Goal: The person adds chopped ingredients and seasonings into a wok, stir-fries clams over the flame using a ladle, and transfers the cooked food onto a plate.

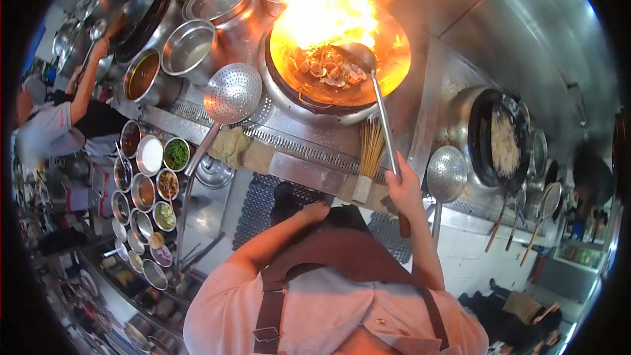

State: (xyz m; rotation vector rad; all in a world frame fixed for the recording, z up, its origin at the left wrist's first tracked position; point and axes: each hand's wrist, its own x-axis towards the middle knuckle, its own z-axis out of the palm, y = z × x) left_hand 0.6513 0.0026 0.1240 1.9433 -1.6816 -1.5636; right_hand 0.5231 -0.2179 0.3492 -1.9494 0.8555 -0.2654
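In the head view my right hand (405, 189) is closed around the long handle of a ladle (382, 108). The ladle's bowl rests inside a wok (394, 82), against a heap of what look like clams (333, 69). Tall flames (325, 16) fill the back of the wok and hide its far rim. My left hand (316, 212) is low in front of the apron, its fingers curled by a dark shape; whatever it holds, if anything, is hidden. A bamboo wok brush (372, 148) stands at the stove's front edge, left of the ladle handle.
A perforated strainer (233, 94) lies left of the wok, near a folded cloth (228, 147). Metal pots (188, 48) crowd the back left, with bowls of ingredients (142, 192) below. Another strainer (447, 173) and second wok (483, 138) are right. A co-worker (62, 121) stands far left.
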